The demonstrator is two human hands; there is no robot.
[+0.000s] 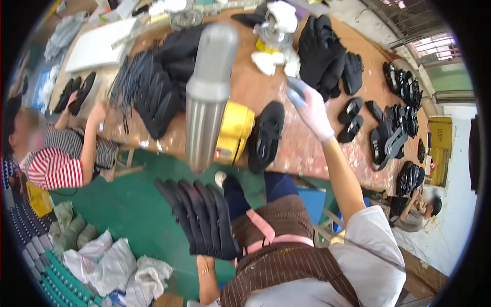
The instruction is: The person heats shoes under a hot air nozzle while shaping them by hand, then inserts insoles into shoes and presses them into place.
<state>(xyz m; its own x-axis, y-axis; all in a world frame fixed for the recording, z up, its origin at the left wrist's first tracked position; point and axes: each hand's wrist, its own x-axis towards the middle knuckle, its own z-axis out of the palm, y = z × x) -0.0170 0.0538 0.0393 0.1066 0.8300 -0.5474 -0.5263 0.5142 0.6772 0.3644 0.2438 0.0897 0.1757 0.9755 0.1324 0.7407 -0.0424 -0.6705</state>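
My right hand, in a pale glove with bluish fingertips, reaches over the table beside white cloths. Its fingers look stretched out, and nothing shows in them. Low at the left, a bundle of several black soles lies against my left forearm, side by side. My left hand is hidden beneath that bundle; only the wrist shows. Between my arms on the table are a black sandal pair and a yellow device next to a large grey metal cylinder. Black soles are piled beyond my right hand.
The brown table carries more black soles, dark straps and black sandals. A person in stripes works at the left; another person sits at the far right. White sacks lie on the green floor.
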